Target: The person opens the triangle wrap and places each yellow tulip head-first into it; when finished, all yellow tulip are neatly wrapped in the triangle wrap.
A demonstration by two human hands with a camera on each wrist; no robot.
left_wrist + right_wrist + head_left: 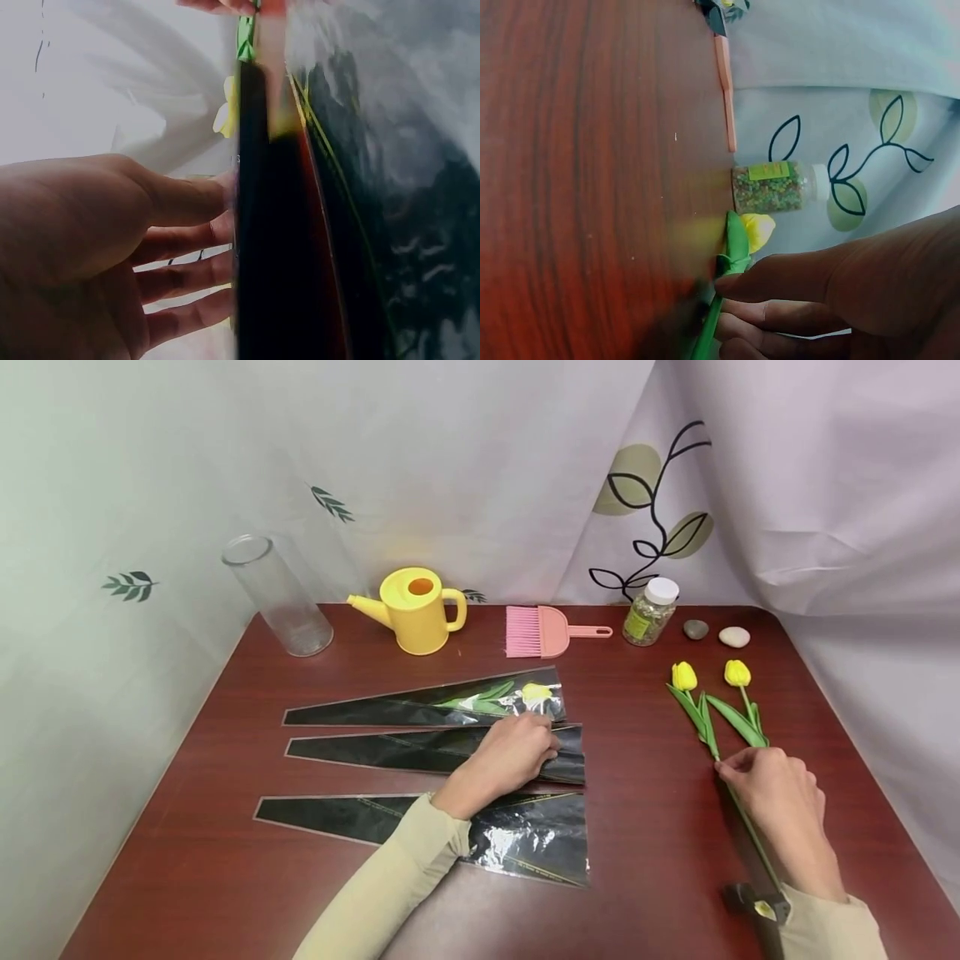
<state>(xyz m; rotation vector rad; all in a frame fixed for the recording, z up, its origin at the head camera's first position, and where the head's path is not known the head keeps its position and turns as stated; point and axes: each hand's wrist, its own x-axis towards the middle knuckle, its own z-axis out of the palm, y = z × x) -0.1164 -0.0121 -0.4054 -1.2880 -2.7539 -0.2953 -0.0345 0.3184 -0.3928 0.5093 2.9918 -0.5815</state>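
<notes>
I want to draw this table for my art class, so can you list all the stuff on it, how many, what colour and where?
glass cylinder: 1, clear, back left corner of the table.
watering can: 1, yellow, back middle.
brush: 1, pink, right of the watering can.
jar: 1, clear with white lid and small greenish bits inside, back right.
stones: 2, one grey, one pale, right of the jar.
wrapping sleeves: 3, black and clear, flat in the middle; the far one has a yellow tulip inside.
tulips: 2, yellow with green leaves, lying on the right.
table: 1, dark red-brown.
left hand: 1, rests on the middle sleeve.
right hand: 1, pinches a tulip stem.
</notes>
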